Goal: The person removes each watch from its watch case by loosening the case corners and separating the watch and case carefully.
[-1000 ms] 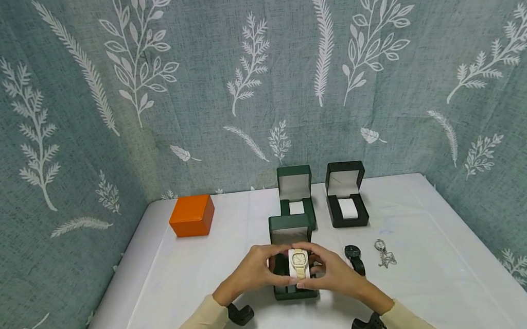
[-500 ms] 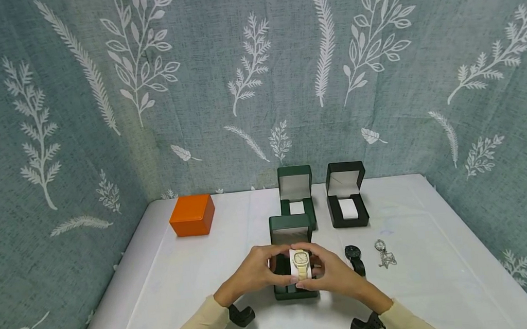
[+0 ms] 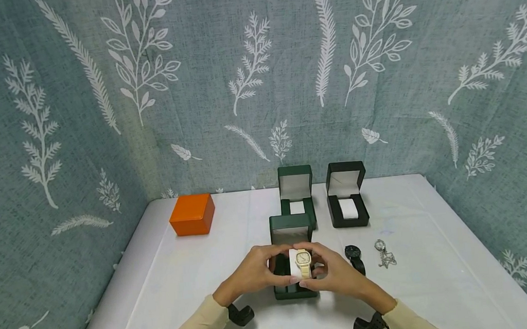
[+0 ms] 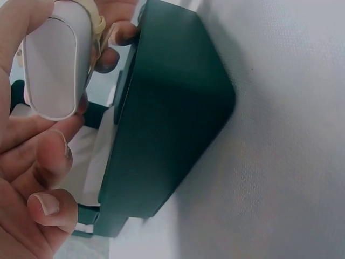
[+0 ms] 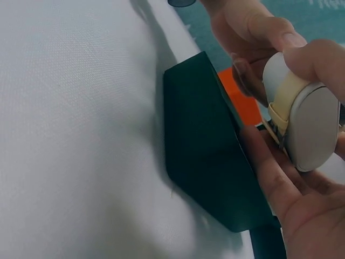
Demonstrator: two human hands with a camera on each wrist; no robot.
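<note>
Both hands hold a white watch cushion (image 3: 293,265) over an open dark green watch box (image 3: 290,221). Around the cushion sits a cream-strapped wristwatch (image 3: 303,258) with a squarish face turned up, close to the cushion's right end. My left hand (image 3: 260,269) pinches the cushion's left end between thumb and fingers. On the other side my right hand (image 3: 334,270) pinches the right end, its thumb near the strap (image 5: 288,98). In the left wrist view the cushion's flat oval end (image 4: 51,70) shows, and the strap's underside is partly hidden by fingers.
Behind stand another open green box (image 3: 294,177) and an open black box (image 3: 348,212), each with a white cushion. A closed orange box (image 3: 191,215) is at the back left. To the right lie a black watch (image 3: 353,253) and a silver chained watch (image 3: 380,245).
The wristwatch has shifted slightly right along the cushion, so more white shows at its left. Both hands stay in nearly the same place.
</note>
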